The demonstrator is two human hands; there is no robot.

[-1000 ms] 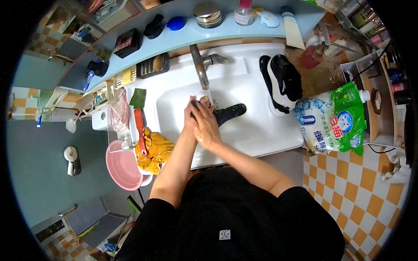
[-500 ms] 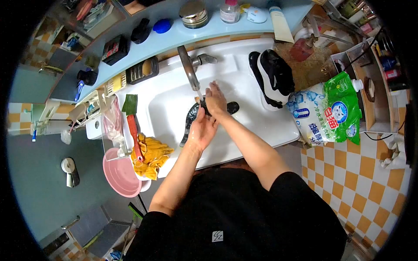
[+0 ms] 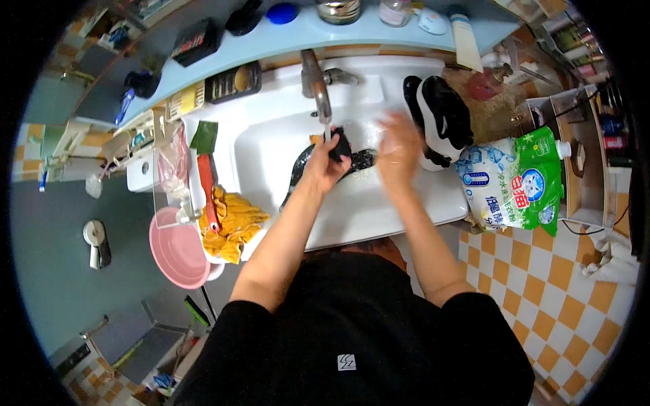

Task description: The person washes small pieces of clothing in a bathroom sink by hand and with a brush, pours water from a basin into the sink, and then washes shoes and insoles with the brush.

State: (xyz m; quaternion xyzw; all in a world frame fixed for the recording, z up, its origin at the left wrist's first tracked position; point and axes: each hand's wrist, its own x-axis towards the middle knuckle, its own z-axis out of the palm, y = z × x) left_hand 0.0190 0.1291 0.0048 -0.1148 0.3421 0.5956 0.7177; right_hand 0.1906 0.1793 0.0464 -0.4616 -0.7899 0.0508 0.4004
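Note:
My left hand (image 3: 326,164) is closed on a dark wet item (image 3: 340,144) under the running faucet (image 3: 316,84). To the right, over the basin, my right hand (image 3: 398,145) is raised and blurred by motion, its fingers apart and nothing seen in it. Beneath my hands a black, wet, glossy piece (image 3: 298,172) lies in the white sink (image 3: 372,220), and part of it shows again between my hands. Whether it is joined to the held item cannot be made out. Black-and-white shoes (image 3: 443,125) rest on the sink's right rim.
A green and white detergent bag (image 3: 514,183) stands right of the sink. On the left rim are a yellow cloth (image 3: 232,223), a red-handled brush (image 3: 206,189) and a green piece (image 3: 205,137). A pink basin (image 3: 177,250) sits lower left. Bottles and jars line the blue shelf (image 3: 284,42).
My right hand has moved away from my left, to the right. My left hand has come up under the faucet with the dark item. The whole view has shifted slightly.

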